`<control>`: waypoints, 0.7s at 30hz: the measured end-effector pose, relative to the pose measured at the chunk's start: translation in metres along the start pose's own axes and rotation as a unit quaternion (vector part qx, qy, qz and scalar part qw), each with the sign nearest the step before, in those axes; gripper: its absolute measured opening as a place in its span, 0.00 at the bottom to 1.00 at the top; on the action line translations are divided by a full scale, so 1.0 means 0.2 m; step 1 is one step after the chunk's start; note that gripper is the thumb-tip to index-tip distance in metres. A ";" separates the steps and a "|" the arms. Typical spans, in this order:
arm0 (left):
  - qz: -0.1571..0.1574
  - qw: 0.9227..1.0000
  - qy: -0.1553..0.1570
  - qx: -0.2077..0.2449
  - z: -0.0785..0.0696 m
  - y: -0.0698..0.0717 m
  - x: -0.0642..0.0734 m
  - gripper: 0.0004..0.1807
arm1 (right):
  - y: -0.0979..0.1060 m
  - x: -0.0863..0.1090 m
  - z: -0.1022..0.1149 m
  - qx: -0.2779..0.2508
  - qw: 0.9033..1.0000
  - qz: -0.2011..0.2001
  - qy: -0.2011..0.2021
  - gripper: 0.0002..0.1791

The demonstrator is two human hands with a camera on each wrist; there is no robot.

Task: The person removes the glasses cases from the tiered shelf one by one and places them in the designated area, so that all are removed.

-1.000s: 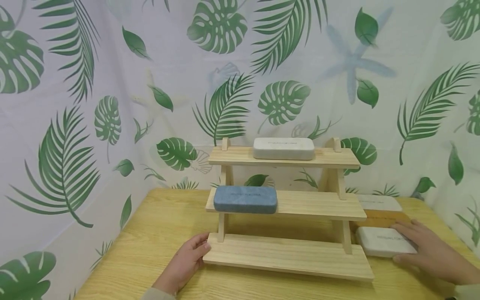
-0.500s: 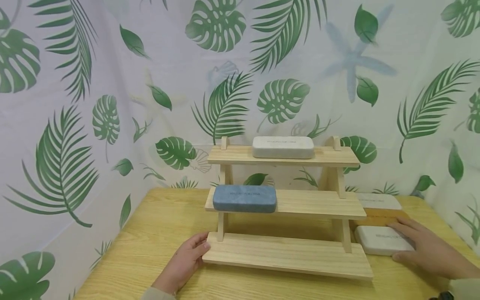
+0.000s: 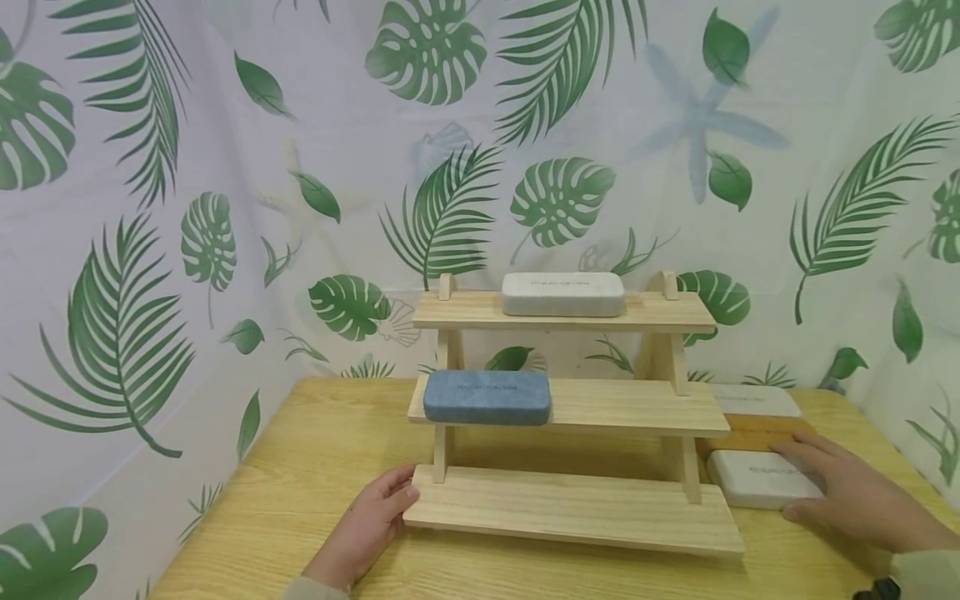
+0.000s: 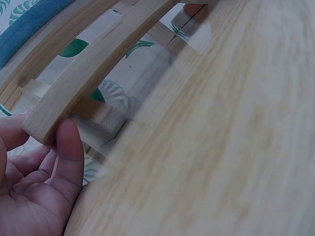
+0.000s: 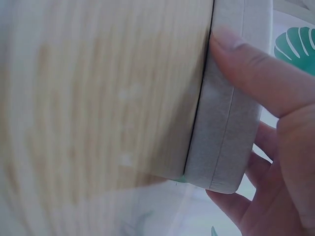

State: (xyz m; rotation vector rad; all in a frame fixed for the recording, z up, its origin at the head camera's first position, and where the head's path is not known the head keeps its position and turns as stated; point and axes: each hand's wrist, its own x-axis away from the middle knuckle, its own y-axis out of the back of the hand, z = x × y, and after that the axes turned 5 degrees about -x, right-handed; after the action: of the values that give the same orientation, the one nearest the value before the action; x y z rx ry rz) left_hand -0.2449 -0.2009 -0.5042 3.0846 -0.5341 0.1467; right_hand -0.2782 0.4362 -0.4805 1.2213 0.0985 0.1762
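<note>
A three-tier wooden display stand (image 3: 577, 510) stands on the table. My left hand (image 3: 369, 523) pinches the left end of its lowest shelf; in the left wrist view thumb and fingers close on the board's end (image 4: 44, 125). To the right of the stand, my right hand (image 3: 855, 492) grips a white glasses case (image 3: 761, 481) lying on the table. In the right wrist view the thumb presses the front side of this case (image 5: 221, 123), and the other fingers lie at its end and far side. A blue glasses case (image 3: 487, 397) rests on the middle shelf, another white glasses case (image 3: 562, 295) on the top one.
Behind the gripped case lie an orange-brown case (image 3: 765, 432) and a further white case (image 3: 753, 401), partly hidden by the stand. A leaf-patterned cloth (image 3: 337, 167) hangs behind and left of the wooden table (image 3: 300, 467).
</note>
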 end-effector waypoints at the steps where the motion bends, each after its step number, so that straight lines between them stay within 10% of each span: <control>1: 0.000 1.000 0.000 0.000 0.00 0.00 0.00 0.39 | 0.00 0.00 0.00 0.001 1.000 -0.001 0.000 0.60; 21: -0.011 1.000 0.000 -0.003 0.00 -0.01 0.00 0.38 | 0.12 0.05 0.16 0.031 0.994 -0.070 0.072 0.57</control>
State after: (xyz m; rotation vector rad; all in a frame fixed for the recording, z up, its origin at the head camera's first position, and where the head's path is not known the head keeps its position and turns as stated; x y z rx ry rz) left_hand -0.2444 -0.1983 -0.5039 3.0825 -0.5005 0.1438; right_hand -0.2653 0.4160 -0.4476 1.2588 0.3173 0.1389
